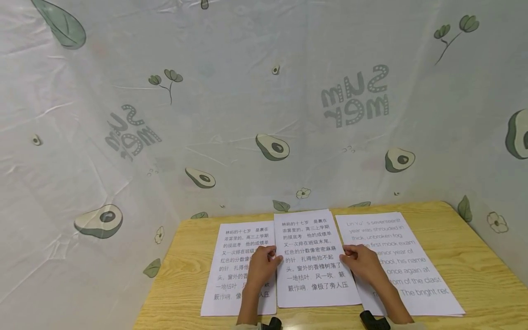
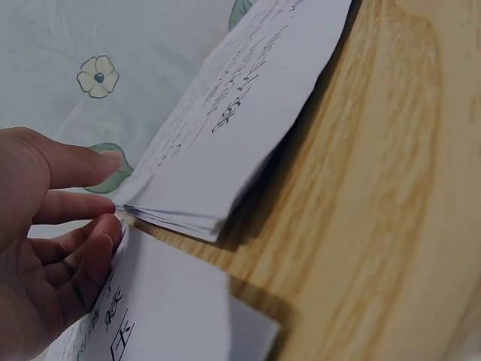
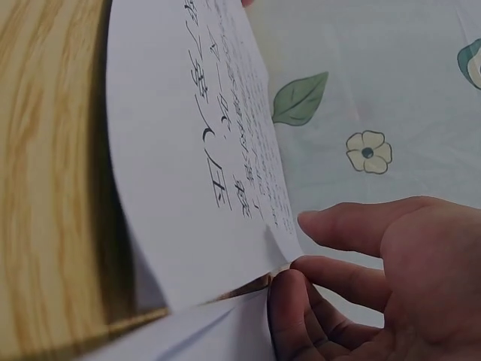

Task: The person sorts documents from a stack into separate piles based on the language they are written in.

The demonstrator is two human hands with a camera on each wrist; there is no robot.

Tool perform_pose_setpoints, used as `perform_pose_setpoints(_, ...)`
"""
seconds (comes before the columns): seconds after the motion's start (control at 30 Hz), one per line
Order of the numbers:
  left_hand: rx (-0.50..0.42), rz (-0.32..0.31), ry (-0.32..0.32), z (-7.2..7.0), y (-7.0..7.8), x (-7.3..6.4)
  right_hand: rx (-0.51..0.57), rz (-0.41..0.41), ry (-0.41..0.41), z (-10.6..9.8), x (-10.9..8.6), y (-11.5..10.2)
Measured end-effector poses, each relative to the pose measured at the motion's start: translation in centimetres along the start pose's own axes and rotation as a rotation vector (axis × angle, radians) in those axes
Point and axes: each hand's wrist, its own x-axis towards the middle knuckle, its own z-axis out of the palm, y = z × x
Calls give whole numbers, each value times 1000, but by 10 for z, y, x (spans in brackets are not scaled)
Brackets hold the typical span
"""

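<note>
White middle pile [image 1: 311,295] of paper, one of three, touches one left hand [image 1: 260,268] and one right hand [image 1: 365,263], thumbs apart from fingers. Left pile [image 1: 222,279] and right pile [image 1: 414,268] flank the grip.

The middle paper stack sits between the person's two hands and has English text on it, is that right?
Not quite: the head view shows Chinese characters on the middle paper stack. It is between the left hand and right hand.

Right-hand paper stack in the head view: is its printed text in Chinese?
No, the right-hand paper stack bears English lines, including "year was shrouded in".
</note>
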Motion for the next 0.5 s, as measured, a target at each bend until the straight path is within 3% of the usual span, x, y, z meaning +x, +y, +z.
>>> perform_pose_setpoints(0.5,-62,18,-37,-5,10,0,41,-29,8,-4,-3,-7)
